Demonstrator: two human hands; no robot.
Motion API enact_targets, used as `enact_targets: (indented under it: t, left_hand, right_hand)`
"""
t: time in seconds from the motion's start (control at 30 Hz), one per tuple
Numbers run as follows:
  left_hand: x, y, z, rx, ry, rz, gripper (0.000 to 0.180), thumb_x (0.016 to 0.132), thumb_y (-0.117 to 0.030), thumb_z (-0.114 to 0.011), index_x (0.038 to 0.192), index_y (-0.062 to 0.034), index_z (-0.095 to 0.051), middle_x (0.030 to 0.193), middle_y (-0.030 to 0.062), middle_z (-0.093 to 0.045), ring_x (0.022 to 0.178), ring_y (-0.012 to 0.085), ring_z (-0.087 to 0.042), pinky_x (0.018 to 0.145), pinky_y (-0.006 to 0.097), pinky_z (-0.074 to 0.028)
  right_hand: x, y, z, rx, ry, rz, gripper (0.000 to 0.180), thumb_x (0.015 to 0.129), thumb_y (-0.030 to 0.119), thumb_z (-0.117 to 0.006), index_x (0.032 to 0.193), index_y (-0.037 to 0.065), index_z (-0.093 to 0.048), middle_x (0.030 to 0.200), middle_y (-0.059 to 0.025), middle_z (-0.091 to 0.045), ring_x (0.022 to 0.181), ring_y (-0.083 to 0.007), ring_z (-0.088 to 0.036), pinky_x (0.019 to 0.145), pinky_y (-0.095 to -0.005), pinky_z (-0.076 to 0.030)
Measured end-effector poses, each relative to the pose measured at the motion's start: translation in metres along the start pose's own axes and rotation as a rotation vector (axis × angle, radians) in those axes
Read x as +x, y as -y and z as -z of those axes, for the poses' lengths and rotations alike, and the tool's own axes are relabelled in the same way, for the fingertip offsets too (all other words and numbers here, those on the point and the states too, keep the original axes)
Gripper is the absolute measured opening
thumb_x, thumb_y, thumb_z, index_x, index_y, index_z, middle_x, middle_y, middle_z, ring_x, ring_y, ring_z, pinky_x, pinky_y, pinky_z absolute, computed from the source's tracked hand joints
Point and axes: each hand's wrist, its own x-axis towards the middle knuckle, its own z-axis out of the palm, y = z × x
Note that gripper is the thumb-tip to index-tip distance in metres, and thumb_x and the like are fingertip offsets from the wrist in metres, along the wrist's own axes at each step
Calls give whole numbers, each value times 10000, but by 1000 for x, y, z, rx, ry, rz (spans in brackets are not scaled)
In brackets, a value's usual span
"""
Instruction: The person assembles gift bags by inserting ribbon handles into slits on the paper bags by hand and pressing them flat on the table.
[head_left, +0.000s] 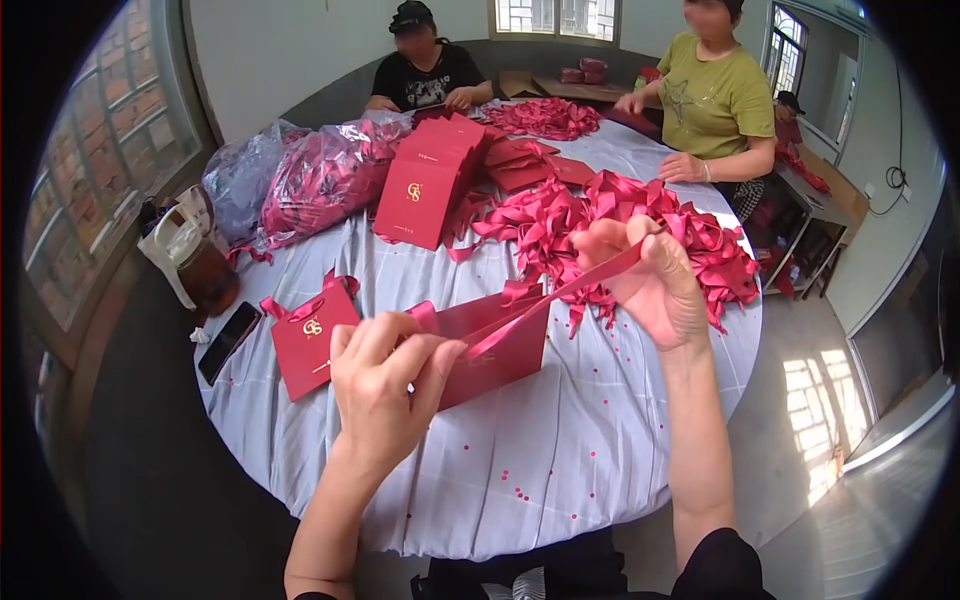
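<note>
A red paper gift bag stands open on the table in front of me. Above its near side a red satin ribbon is stretched between my hands. My left hand pinches the ribbon's lower end close to the bag's left edge. Higher up and to the right, my right hand grips the other end between thumb and fingers, palm partly turned toward me. Left of my left hand lies a second red bag, flat, with ribbon handles. Behind the right hand is a large heap of red ribbons.
A stack of red bags and a clear plastic sack of red pieces lie beyond. At left are a phone and a jug of dark liquid. Small red dots dot the white tablecloth. Two people work across the table.
</note>
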Motion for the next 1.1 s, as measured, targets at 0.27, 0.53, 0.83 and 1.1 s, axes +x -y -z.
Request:
enact_targets:
  t: [0.27,0.53,0.83,1.1]
  left_hand:
    - [36,-15,-3,65,212,-82,159,702,-143,-747,777,-31,-663,796,53,-548,796,252,-492,739,366,-394]
    - [56,-1,-39,-201,329,4,140,721,-53,-683,790,11,-579,799,155,-586,811,346,-552,745,422,-438]
    - [59,32,-70,-518,536,262,191,801,-20,-618,984,35,-628,805,161,-657,756,220,-638,714,318,-487]
    - [59,41,-75,-846,657,406,128,802,30,-604,922,69,-625,836,102,-679,776,137,-622,720,282,-489]
  right_hand:
    - [-8,-9,-27,-384,66,-396,190,913,100,-585,1044,-29,-535,759,-91,-637,674,-182,-653,646,-301,-540]
    - [-10,-28,-21,-598,-16,-405,231,975,179,-504,971,-35,-591,686,-35,-595,558,-96,-576,537,-232,-479]
    - [-12,-35,-11,-822,-98,-478,254,960,190,-492,806,15,-592,607,3,-537,492,-55,-492,478,-192,-397]
    - [-12,-39,-22,-1057,-183,-449,281,899,188,-531,728,-16,-621,532,-29,-521,505,-62,-476,482,-260,-372]
